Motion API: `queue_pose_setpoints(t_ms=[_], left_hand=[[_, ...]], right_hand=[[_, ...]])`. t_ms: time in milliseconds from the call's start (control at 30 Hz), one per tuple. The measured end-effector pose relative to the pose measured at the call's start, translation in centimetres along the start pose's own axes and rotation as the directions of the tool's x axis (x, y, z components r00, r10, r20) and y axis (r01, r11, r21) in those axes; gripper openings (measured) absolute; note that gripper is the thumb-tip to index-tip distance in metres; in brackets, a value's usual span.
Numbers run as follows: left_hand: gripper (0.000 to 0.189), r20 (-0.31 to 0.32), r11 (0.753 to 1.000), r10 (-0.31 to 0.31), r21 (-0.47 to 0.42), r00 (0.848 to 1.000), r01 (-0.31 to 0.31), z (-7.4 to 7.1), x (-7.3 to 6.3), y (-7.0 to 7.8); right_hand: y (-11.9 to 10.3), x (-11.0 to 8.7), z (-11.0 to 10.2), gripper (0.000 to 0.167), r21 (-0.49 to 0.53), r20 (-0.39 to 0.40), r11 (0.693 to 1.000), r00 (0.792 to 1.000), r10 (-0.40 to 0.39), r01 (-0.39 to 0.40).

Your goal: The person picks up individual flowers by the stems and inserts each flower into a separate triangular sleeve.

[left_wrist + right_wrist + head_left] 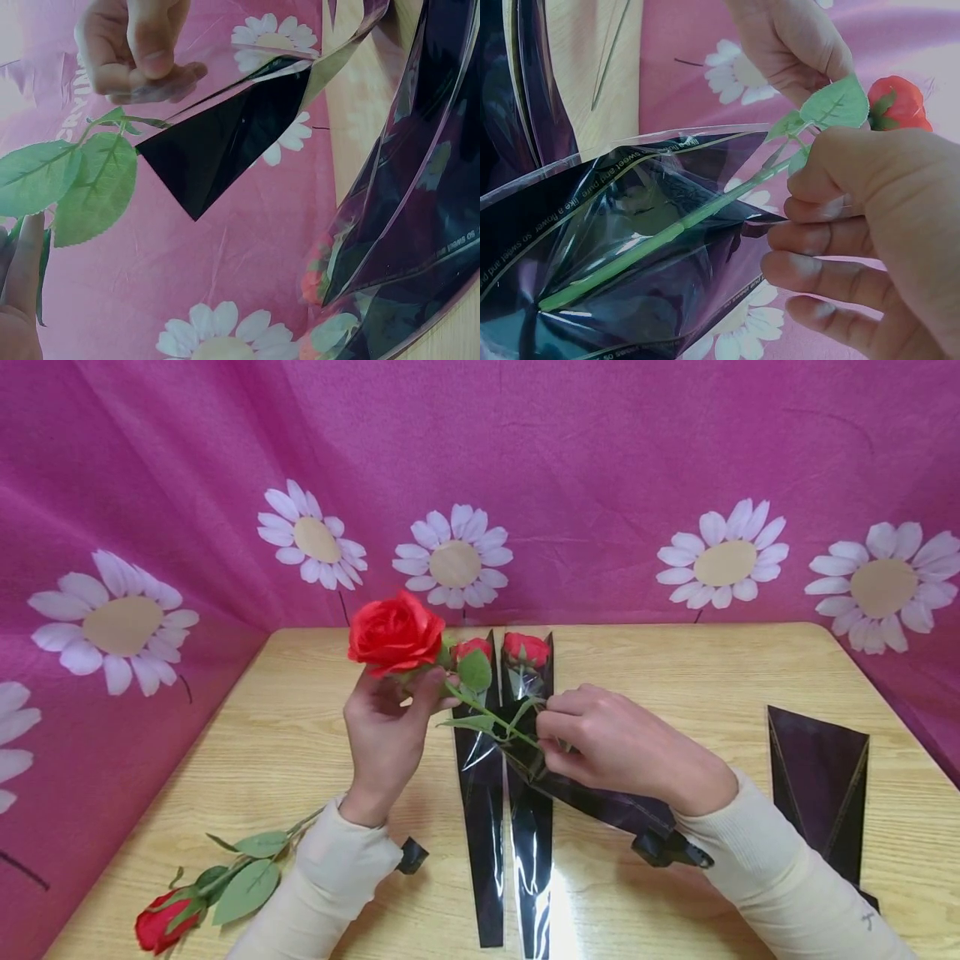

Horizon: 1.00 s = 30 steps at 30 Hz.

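My left hand (390, 727) pinches a red artificial rose (397, 633) just below its bloom, holding it over the table. The green stem (675, 232) slants down to the right and runs inside a black and clear flower sleeve (615, 806) with printed lettering on its border. At the sleeve's mouth, the thumb and fingers of my right hand (622, 735) pinch its clear edge close beside the stem and leaves. The sleeve's narrow end passes under my right wrist. In the left wrist view, only a few left fingers (26, 262) show near the leaves.
Two sleeved roses (480, 827) lie side by side mid-table behind the hands. An unwrapped red rose (168, 918) lies at the front left, partly under the left sleeve. A flat black flower sleeve (817, 768) lies at right. A pink daisy-print cloth (585, 460) hangs behind the table.
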<state>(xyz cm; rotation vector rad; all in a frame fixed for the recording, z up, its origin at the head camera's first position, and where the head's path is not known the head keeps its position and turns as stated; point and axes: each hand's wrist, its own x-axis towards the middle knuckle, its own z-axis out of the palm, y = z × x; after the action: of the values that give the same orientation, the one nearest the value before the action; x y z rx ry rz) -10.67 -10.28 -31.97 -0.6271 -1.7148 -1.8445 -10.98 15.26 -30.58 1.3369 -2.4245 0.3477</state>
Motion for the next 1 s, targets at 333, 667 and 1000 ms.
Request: queue_pose_setpoints(t_ms=[333,667,1000], left_hand=[[0.047,0.055,0.999,-0.042,-0.017,0.998,0.043,0.7,-0.5,-0.1],[0.053,0.123,0.995,-0.097,0.03,0.988,0.094,1.4,-1.2,-0.1],[0.058,0.184,0.988,-0.132,0.11,0.974,0.113,1.9,-1.7,0.0]], right_hand=[[-0.3,0.0,0.0,0.011,-0.013,-0.006,1.0,1.0,-0.004,0.004],[-0.5,0.0,-0.3,0.011,-0.023,-0.017,0.999,1.0,-0.025,0.025],[-0.8,0.0,-0.6,0.012,-0.01,-0.047,0.999,0.998,-0.034,0.034]])
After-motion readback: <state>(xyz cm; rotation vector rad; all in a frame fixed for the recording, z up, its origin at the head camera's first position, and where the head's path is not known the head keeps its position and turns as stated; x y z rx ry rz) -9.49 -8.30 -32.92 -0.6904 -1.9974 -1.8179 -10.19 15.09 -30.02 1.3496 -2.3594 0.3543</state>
